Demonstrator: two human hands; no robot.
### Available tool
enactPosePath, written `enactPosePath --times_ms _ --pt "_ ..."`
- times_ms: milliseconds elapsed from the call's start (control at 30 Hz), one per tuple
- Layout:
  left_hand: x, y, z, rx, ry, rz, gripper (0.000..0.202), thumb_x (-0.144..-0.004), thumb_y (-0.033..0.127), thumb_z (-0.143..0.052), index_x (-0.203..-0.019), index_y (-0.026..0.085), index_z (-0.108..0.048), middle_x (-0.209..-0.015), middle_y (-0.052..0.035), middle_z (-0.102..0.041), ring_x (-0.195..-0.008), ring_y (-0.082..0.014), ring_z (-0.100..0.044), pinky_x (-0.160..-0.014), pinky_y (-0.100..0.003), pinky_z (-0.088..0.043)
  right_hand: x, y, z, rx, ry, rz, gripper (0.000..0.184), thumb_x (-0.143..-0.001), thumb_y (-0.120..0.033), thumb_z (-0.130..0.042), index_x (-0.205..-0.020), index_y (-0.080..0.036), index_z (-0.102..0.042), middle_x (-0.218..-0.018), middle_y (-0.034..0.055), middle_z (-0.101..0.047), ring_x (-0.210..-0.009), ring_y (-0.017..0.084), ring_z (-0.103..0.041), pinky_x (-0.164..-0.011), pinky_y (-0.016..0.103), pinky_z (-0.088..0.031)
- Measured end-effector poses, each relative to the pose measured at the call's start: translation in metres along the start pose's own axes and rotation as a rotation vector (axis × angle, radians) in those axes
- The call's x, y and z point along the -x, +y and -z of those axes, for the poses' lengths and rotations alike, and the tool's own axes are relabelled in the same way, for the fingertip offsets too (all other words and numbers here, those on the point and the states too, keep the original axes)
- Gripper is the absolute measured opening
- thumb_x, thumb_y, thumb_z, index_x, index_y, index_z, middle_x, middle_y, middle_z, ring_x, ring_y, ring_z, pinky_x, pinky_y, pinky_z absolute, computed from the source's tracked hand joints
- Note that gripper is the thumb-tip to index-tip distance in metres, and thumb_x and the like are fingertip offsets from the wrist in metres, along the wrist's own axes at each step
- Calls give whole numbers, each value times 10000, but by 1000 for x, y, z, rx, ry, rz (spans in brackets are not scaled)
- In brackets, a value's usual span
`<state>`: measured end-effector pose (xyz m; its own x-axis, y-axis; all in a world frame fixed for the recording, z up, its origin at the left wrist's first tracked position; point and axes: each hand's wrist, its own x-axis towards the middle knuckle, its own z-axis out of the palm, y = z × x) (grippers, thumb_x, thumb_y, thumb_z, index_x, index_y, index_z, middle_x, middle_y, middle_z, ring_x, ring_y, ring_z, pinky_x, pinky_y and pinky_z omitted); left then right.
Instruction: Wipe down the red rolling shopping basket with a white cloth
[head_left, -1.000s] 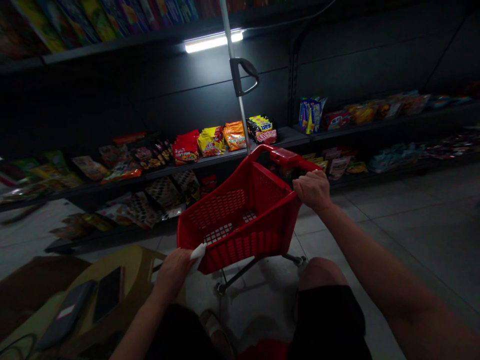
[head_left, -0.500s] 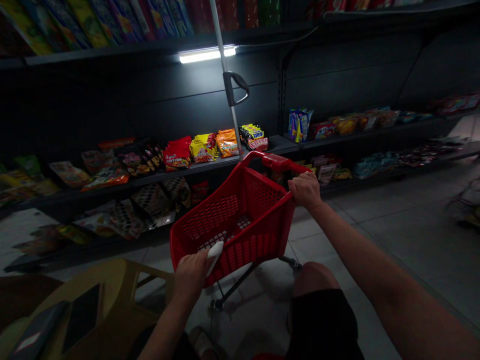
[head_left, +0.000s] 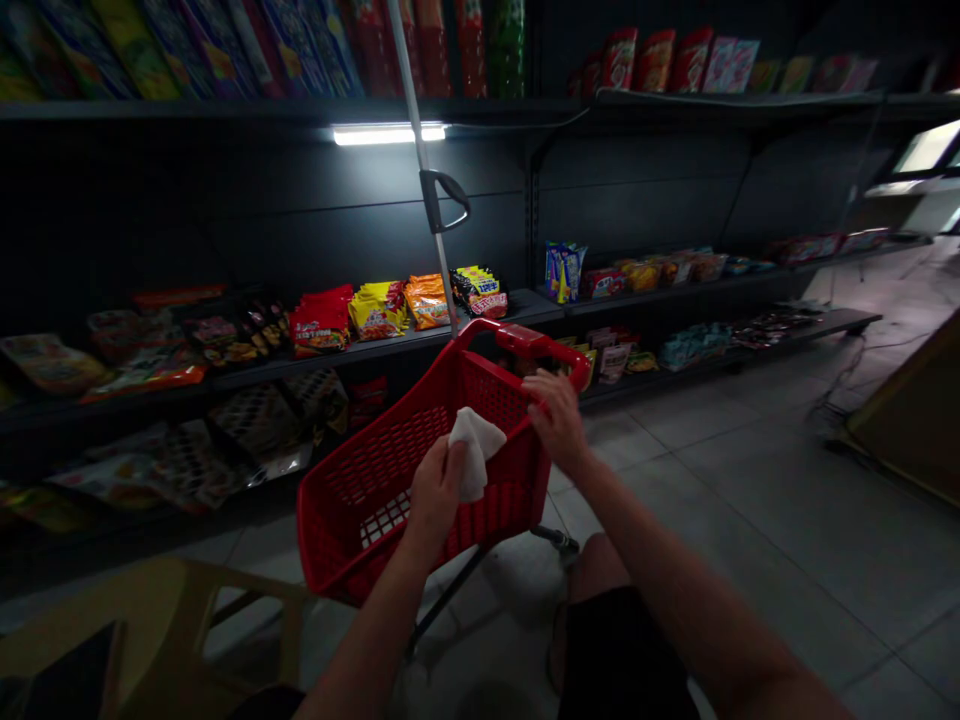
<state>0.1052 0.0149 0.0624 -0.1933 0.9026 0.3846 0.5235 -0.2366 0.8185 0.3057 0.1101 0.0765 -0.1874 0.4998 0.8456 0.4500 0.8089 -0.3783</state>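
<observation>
A red plastic shopping cart (head_left: 517, 500) with perforated basket walls stands in front of me, its handle end to the right. My left hand (head_left: 435, 490) is closed around a folded white cloth (head_left: 474, 455), raised over the cart's near rim. Part of the cloth sticks up past my thumb. My right hand (head_left: 556, 415) has its fingers curled at the rim by the red handle (head_left: 536, 342), holding the cart at that corner. The near end of the basket floor shows as a white grid through its holes.
Dark shelves with snack packets (head_left: 322, 318) run along behind the cart. A metal pole with a black grip (head_left: 442, 202) rises just beyond it. A yellowish stool (head_left: 169, 610) with a dark flat object (head_left: 75, 675) stands at lower left. Cables lie on the tiled floor at right.
My left hand has lifted the cloth and carried it right along the near rim toward the handle. My right hand has shifted slightly left and loosened its fist. The view has turned right.
</observation>
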Motion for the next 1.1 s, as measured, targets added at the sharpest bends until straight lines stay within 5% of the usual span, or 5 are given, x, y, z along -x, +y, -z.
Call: enactPosePath --times_ms 200,467,633,933,1100 --pt "28 3 7 116 -299 -82 536 -1028 457 -196 -1330 197 -555 -1280 -112 -646 -1166 -188 -612 -955 -329 -531 92 -73 -59 -343 50 -228 510 -940 -291 -544 -1416 -452 -457 -1468 -9 -496 -1319 247 -526 -1040 437 -494" --pt "28 -108 110 -670 -257 -60 458 -979 417 -330 -1113 224 -723 -1190 -84 -724 -1156 -258 -632 -1051 -465 -450 80 9 -17 69 471 -491 439 -948 -350 -521 -1375 -251 -539 -1361 157 -478 -1281 300 -451 -1085 534 -383" --pt "34 -116 111 -446 -502 243 579 -994 493 -231 -1015 230 -746 -1143 -64 -751 -1112 -225 -667 -983 -312 -473 92 0 -56 121 297 -518 473 -956 -377 -501 -1376 -160 -521 -1286 159 -484 -1239 264 -474 -1083 490 -405" --pt "38 -103 101 -513 -476 30 525 -1006 470 -245 -861 228 -688 -926 -56 -738 -912 -192 -680 -852 -284 -469 122 -66 -92 19 -278 -353 509 -836 -111 -532 -1320 -261 -579 -1197 78 -550 -1078 204 -609 -945 333 -530" --pt "43 -110 99 -606 -456 -43 511 -1014 416 -237 -931 233 -706 -952 -55 -747 -922 -192 -690 -846 -280 -477 106 -49 -73 90 -386 -185 503 -814 -61 -530 -1230 -319 -644 -1149 49 -591 -1018 179 -627 -902 284 -540"
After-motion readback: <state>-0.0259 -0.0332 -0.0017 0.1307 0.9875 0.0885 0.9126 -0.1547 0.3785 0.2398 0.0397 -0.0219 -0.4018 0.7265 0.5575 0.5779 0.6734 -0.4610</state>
